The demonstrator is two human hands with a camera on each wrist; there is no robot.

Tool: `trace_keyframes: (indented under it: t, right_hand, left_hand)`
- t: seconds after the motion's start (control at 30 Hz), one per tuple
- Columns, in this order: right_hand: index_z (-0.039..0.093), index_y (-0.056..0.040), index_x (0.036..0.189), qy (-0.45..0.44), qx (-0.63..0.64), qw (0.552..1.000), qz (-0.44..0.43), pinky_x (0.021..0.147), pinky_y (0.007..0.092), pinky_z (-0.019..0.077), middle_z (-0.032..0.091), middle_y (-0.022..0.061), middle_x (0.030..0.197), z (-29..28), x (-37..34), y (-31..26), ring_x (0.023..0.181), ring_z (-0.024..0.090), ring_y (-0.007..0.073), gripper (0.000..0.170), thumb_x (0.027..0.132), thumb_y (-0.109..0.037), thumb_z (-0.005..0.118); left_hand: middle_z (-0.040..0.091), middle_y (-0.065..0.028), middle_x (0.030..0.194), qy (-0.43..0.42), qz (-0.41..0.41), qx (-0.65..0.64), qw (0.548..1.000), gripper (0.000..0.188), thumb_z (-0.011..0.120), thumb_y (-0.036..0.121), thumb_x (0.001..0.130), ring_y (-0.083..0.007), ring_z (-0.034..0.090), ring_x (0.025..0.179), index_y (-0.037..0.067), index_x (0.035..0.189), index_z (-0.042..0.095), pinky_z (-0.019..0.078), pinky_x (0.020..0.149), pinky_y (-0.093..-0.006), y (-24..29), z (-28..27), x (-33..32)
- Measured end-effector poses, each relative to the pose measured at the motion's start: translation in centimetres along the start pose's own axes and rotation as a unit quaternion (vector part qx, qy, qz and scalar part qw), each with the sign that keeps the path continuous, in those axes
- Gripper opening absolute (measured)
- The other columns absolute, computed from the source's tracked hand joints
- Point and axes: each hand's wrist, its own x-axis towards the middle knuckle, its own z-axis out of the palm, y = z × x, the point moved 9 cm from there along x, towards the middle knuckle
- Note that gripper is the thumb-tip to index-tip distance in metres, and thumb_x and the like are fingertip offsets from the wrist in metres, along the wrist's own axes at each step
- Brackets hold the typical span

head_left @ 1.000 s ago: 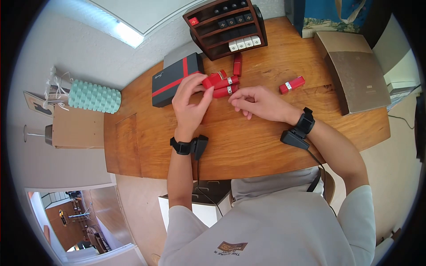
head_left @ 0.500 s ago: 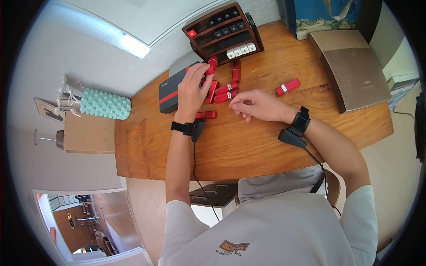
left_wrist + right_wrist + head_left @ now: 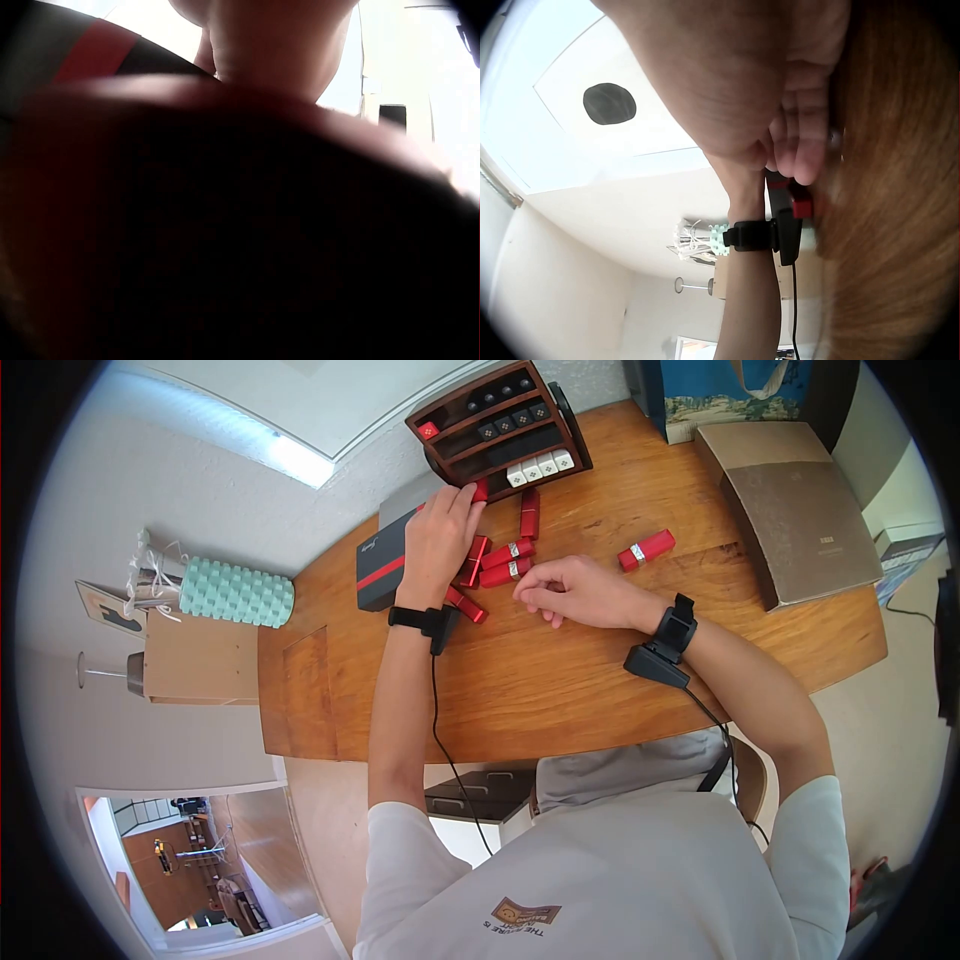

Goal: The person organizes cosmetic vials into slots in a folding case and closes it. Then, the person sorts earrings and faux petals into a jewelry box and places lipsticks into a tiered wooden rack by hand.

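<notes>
My left hand reaches over the dark box toward the foot of the rack, its fingertips gripping a red lipstick tube that the fingers partly hide. Beneath and beside this hand, several red lipstick tubes, some with silver bands, lie on the table; one lipstick is close to the left wrist. Just right of that cluster, my right hand lies low by the tabletop, fingers loosely curled around nothing. In the left wrist view, a dark blurred shape covers most of the picture.
A dark wooden rack with rows of black and white square pieces and one red piece stands at the back. The black box with a red stripe sits left. One lipstick lies apart, near a brown box on the right.
My left hand has moved away from me toward the rack with a red lipstick. The lipstick by the left wrist has turned. My right hand has stayed in place.
</notes>
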Motion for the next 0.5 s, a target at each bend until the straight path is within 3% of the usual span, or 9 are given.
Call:
trace_keyframes:
  t: [0.1, 0.17, 0.27, 0.4, 0.5]
  right_hand:
    - [0.072, 0.0032, 0.119, -0.023, -0.006, 0.999, 0.028, 0.072, 0.027, 0.0596, 0.072, 0.0056, 0.096, 0.3, -0.1, 0.1, 0.08, 0.068, 0.0103, 0.027, 0.106, -0.019, 0.062]
    - [0.072, 0.0032, 0.118, -0.019, -0.012, 0.999, 0.029, 0.072, 0.027, 0.0595, 0.072, 0.0055, 0.094, 0.3, 0.0, 0.1, 0.08, 0.068, 0.0105, 0.027, 0.106, -0.018, 0.062]
    - [0.072, 0.0033, 0.118, -0.017, -0.014, 0.999, 0.024, 0.072, 0.0272, 0.0595, 0.072, 0.0059, 0.094, 0.3, -0.1, -0.1, 0.079, 0.068, 0.0106, 0.026, 0.105, -0.018, 0.062]
    - [0.074, 0.0015, 0.112, 0.001, -0.016, 1.0, -0.001, 0.07, 0.0294, 0.0593, 0.074, 0.0093, 0.089, 0.0, -0.1, -0.3, 0.072, 0.073, 0.0151, 0.027, 0.102, -0.022, 0.064]
    - [0.074, 0.0008, 0.111, -0.009, -0.039, 0.999, -0.006, 0.07, 0.0297, 0.0593, 0.074, 0.0099, 0.087, 0.1, -0.3, -0.7, 0.073, 0.073, 0.0166, 0.026, 0.101, -0.021, 0.065]
  left_hand:
    - [0.069, -0.0096, 0.094, 0.013, -0.012, -0.009, 1.0, 0.024, 0.076, 0.018, 0.092, -0.0296, 0.069, 0.08, 0.007, 0.113, 0.072, 0.0571, 0.069, -0.0391, -0.2, -0.2, -0.3]
    - [0.07, -0.0099, 0.097, -0.012, -0.106, -0.058, 0.993, 0.019, 0.077, 0.017, 0.091, -0.0317, 0.071, 0.083, 0.006, 0.107, 0.073, 0.0577, 0.068, -0.0397, -1.5, 0.3, -0.7]
    - [0.07, -0.0083, 0.095, -0.012, -0.072, -0.069, 0.995, 0.014, 0.077, 0.016, 0.092, -0.0244, 0.069, 0.074, 0.007, 0.102, 0.074, 0.0557, 0.065, -0.0347, -1.5, 0.6, -0.9]
    - [0.07, -0.0084, 0.097, -0.013, -0.073, -0.1, 0.992, 0.011, 0.076, 0.014, 0.092, -0.0261, 0.07, 0.077, 0.005, 0.099, 0.074, 0.0563, 0.066, -0.0347, -0.3, -0.2, -0.6]
    - [0.071, -0.0092, 0.1, -0.055, -0.018, -0.161, 0.985, 0.013, 0.075, 0.012, 0.092, -0.0282, 0.07, 0.082, 0.004, 0.101, 0.074, 0.0571, 0.07, -0.0354, 2.5, -0.9, 0.3]
